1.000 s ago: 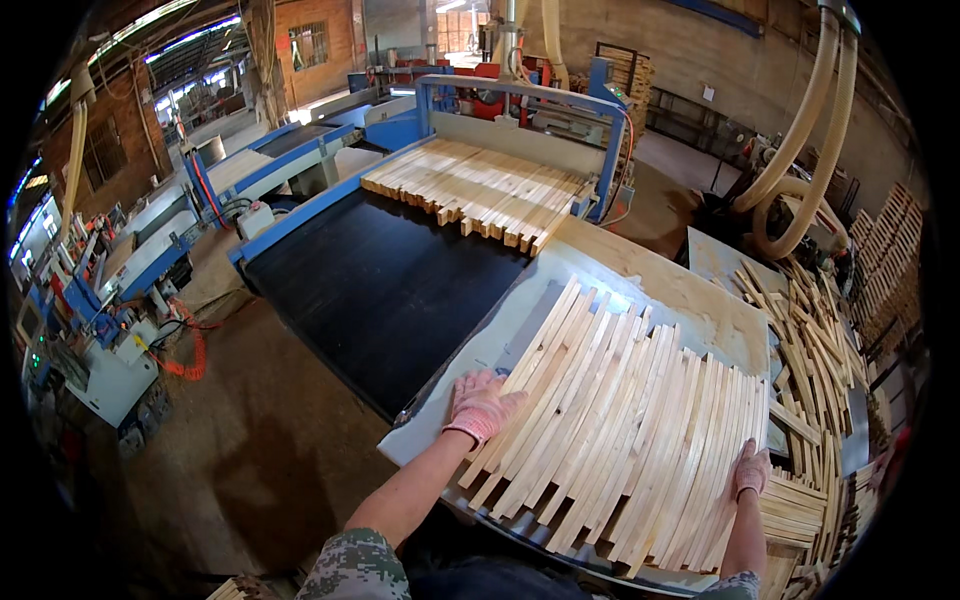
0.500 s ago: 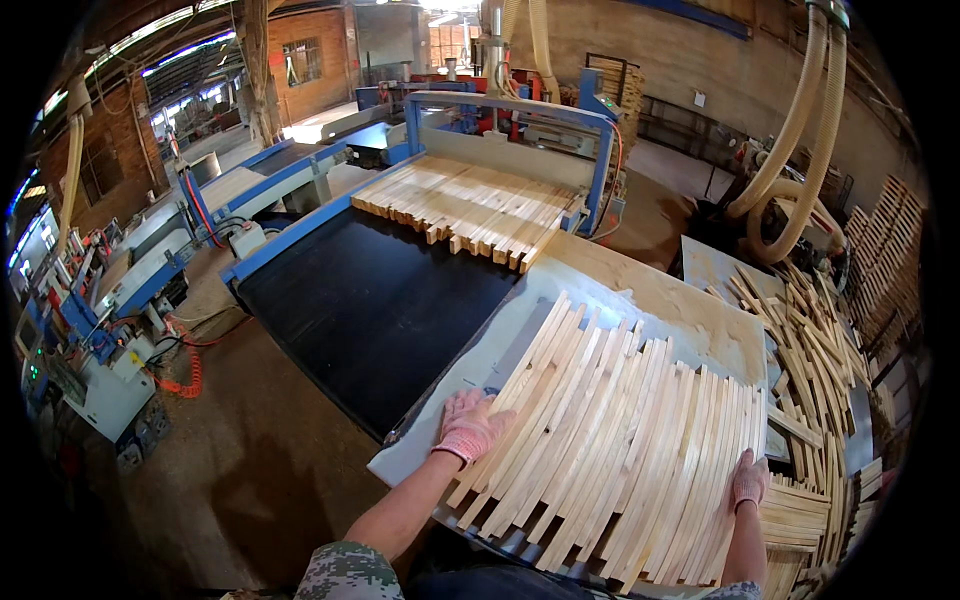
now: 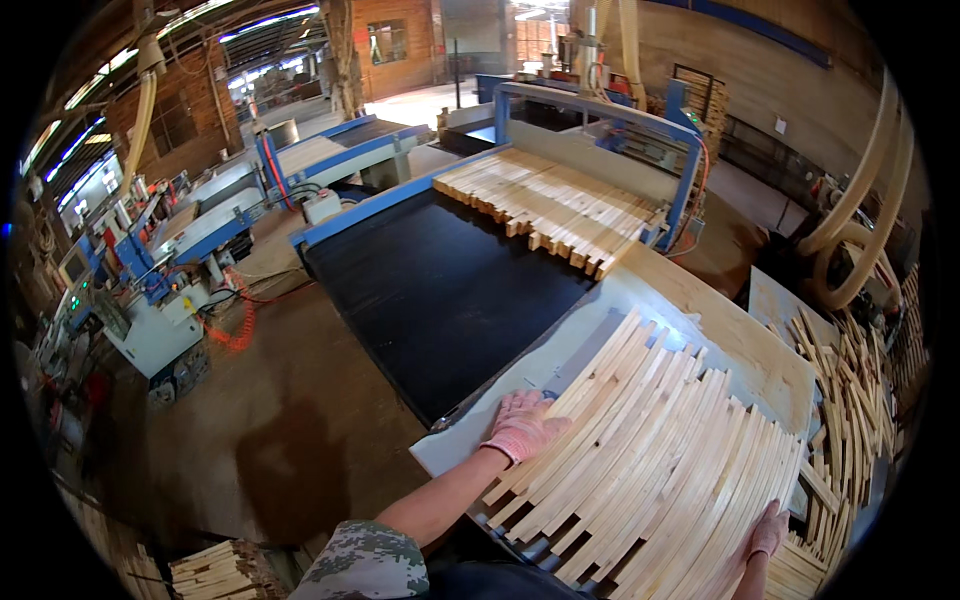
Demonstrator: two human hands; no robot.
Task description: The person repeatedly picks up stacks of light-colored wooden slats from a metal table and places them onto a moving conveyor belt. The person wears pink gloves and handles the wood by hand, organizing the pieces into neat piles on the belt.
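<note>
Many narrow, pale wooden strips (image 3: 650, 440) lie side by side in a row on a grey metal table (image 3: 470, 432), their ends uneven. My left hand (image 3: 525, 427), in a pink knit glove, rests against the row's left edge with fingers stretched out and partly over the outermost strips. At the near right corner, my right hand (image 3: 768, 530), gloved likewise, lies along the outer strip with its fingers extended. The row sits between both hands, and neither hand is closed around a strip.
Left of the table runs a black conveyor belt (image 3: 440, 290); a block of thicker wooden pieces (image 3: 550, 205) lies farther along it, before a blue frame (image 3: 600, 100). Loose strips (image 3: 850, 390) are heaped at right. Beige hoses (image 3: 880, 170) hang above. Another stack (image 3: 220, 572) sits lower left.
My view has swung left, so the scene sits farther right in the picture. Both hands stay at the two sides of the strip row.
</note>
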